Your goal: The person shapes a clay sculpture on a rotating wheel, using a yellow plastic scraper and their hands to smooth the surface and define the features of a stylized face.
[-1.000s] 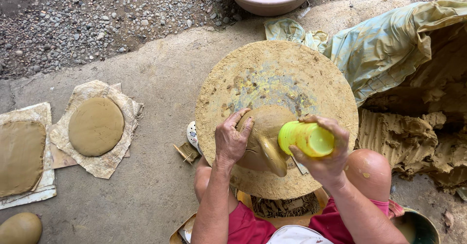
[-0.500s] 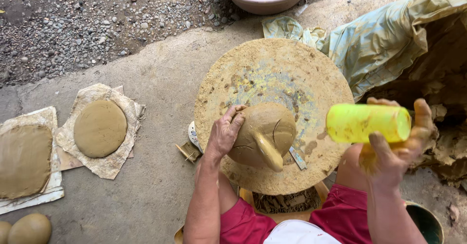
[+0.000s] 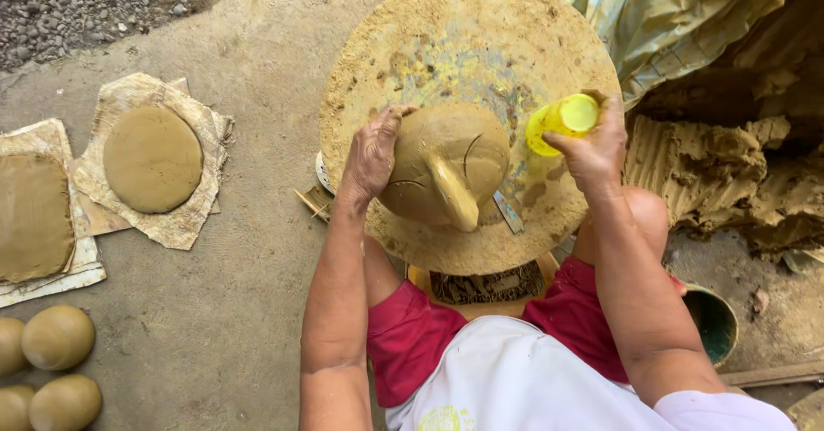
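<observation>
Head view: left hand [image 3: 371, 154] flat, fingers pressed on left flank of clay pot [image 3: 446, 166], centre of round work board [image 3: 468, 118]. Right hand [image 3: 592, 148] wrapped round yellow bottle [image 3: 562, 120], just right of pot, apart. Bottle long axis points left toward pot. Spout faces person.

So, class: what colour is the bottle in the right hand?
Bright yellow-green bottle, held in the right hand; head view.

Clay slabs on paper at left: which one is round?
The round clay slab, the one nearer the turntable, lying on crumpled paper. The other slab, at the frame's left edge, is roughly rectangular.
</observation>
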